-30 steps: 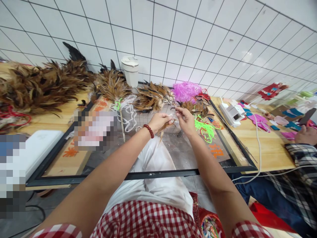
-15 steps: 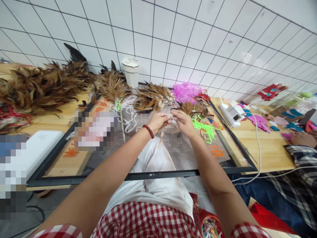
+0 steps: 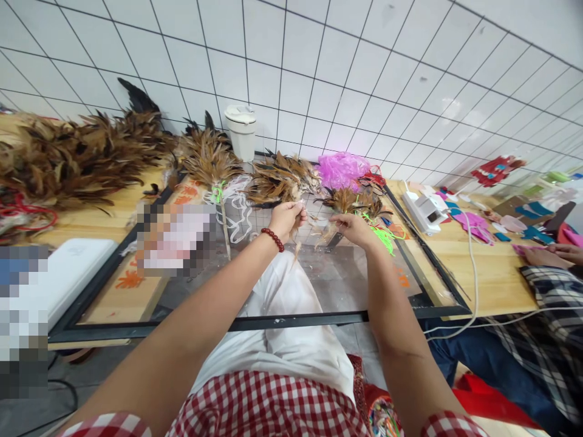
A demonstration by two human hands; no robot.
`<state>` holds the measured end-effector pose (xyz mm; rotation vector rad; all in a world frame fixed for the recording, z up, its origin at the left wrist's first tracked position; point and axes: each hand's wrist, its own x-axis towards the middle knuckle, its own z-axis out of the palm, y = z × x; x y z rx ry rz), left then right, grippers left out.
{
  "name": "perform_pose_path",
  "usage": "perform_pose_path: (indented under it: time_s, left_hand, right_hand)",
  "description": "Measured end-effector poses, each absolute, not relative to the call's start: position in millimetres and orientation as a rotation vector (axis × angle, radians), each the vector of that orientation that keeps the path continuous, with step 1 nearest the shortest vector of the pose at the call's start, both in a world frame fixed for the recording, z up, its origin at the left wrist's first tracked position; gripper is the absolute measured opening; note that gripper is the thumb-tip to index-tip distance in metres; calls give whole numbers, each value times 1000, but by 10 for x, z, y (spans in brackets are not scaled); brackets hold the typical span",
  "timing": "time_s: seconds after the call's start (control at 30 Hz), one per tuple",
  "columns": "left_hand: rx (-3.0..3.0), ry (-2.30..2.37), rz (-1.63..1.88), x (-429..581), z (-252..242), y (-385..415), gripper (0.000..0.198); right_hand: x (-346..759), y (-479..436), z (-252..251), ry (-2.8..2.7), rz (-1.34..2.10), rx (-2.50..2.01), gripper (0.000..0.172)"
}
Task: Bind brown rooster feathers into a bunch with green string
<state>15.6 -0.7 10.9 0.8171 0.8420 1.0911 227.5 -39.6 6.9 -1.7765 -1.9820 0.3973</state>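
Near the centre of the view, the left hand (image 3: 288, 221) has its fingers pinched together, anything between them too small to tell, just below a feather bunch (image 3: 279, 178), while the right hand (image 3: 357, 230), its fingers' hold unclear, hovers just below a smaller bunch (image 3: 351, 200) right of centre.

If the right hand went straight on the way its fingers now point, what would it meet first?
Probably the left hand, across from the right hand; depth is unclear, so it might brush the loose feathers between them first.
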Motion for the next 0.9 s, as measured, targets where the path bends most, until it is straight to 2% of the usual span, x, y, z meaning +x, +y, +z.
perform_pose_path:
  time_s: [0.1, 0.2, 0.27, 0.33, 0.47, 0.57, 0.7, 0.9]
  left_hand:
    - [823, 850, 1074, 162, 106, -12, 17]
    - [827, 865, 1075, 170, 102, -20, 16]
    - [833, 871, 1075, 175, 101, -29, 17]
    - [843, 861, 1073, 180, 103, -39, 17]
    - [839, 830, 1069, 201, 113, -55, 17]
    - [811, 807, 1051, 222, 119, -72, 16]
    - [806, 793, 1011, 240, 129, -113, 15]
    - [859, 802, 1000, 248, 121, -141, 13]
  right_hand:
    - [2209, -404, 92, -1889, 491, -1868, 28]
    - [2131, -385, 80, -1745, 494, -1995, 32]
    - [2086, -369, 63, -1664, 518, -2007, 28]
    - [2042, -362, 58, -1576, 629, -1877, 25]
    - [1909, -380, 101, -1368, 929, -1385, 28]
    - [1773, -396, 123, -1323, 1029, -1195, 28]
    - [1651, -385, 71, -1388, 977, -1097, 24]
    - [1635, -358, -13, -1427, 683, -1244, 28]
